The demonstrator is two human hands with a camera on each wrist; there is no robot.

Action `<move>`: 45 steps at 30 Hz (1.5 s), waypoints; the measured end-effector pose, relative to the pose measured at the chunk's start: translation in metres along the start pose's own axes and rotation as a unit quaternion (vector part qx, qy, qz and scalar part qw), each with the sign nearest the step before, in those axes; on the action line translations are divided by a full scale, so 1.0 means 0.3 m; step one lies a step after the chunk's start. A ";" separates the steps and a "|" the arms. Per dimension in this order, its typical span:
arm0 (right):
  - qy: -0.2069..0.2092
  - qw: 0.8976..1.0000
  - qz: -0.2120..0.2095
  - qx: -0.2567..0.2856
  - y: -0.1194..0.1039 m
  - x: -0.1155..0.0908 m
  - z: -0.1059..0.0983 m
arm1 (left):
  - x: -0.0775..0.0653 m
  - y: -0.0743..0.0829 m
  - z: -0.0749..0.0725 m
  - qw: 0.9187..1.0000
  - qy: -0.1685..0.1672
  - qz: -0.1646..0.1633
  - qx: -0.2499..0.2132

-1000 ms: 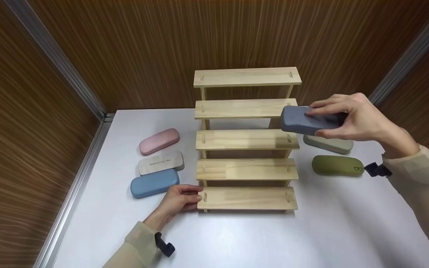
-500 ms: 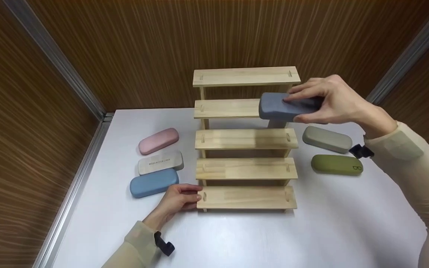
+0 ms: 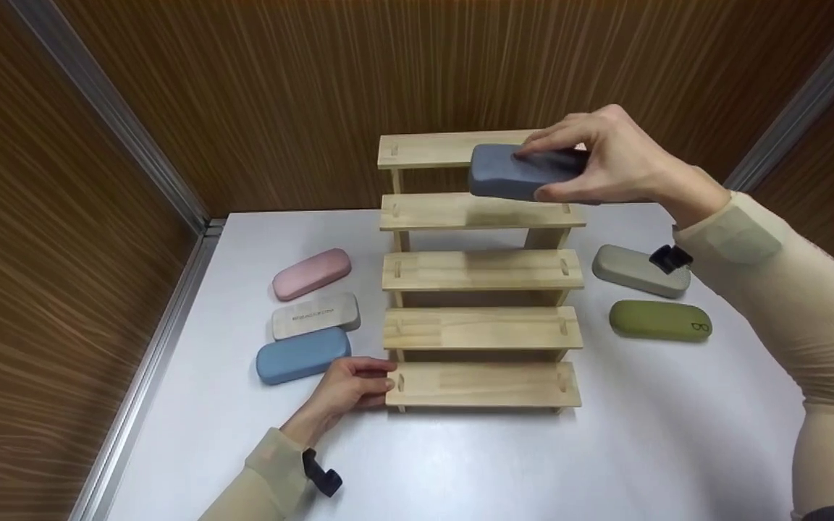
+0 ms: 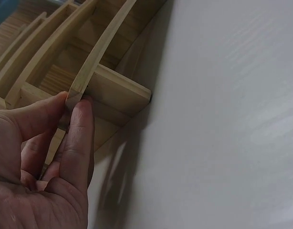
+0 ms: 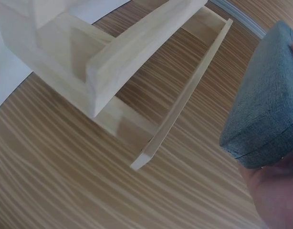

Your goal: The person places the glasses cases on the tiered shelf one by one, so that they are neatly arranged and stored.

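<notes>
- Slate-blue glasses case [image 3: 500, 174]: aloft near the top shelf [image 3: 431, 150], clasped between thumb and fingers of my right hand [image 3: 616, 163].
- Five-tier wooden rack [image 3: 482, 269]: my left hand [image 3: 344, 385] pinches the bottom shelf [image 3: 486, 385] at its left end.
- Left of it: pink case [image 3: 312, 274], lettered pale case [image 3: 316, 317], blue case [image 3: 302, 356].
- Right of it: grey-green case [image 3: 623, 268], olive case [image 3: 656, 320] (spectacles mark).
</notes>
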State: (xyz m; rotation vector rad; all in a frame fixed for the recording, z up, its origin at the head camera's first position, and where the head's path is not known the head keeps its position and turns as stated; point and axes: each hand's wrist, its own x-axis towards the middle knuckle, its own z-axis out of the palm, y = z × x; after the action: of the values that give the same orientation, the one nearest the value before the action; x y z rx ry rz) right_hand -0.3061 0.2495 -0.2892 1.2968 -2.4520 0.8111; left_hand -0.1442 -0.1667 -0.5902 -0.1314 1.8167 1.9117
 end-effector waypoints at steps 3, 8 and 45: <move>0.001 1.000 0.001 -0.006 -0.004 0.041 0.023 | -0.001 -0.004 -0.001 1.000 -0.001 -0.002 0.002; 0.001 1.000 -0.001 0.002 0.003 0.108 0.063 | -0.008 -0.006 0.000 1.000 0.005 -0.005 0.007; -0.050 0.991 0.119 0.038 0.041 0.400 0.249 | -0.012 -0.006 0.007 1.000 -0.003 -0.002 0.007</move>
State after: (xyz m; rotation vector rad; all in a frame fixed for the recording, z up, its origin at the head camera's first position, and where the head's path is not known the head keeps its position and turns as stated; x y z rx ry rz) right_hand -0.3821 0.1301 -0.2993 1.1072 -2.7183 0.9265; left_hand -0.1398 -0.1658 -0.5902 -0.1233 1.8239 1.8948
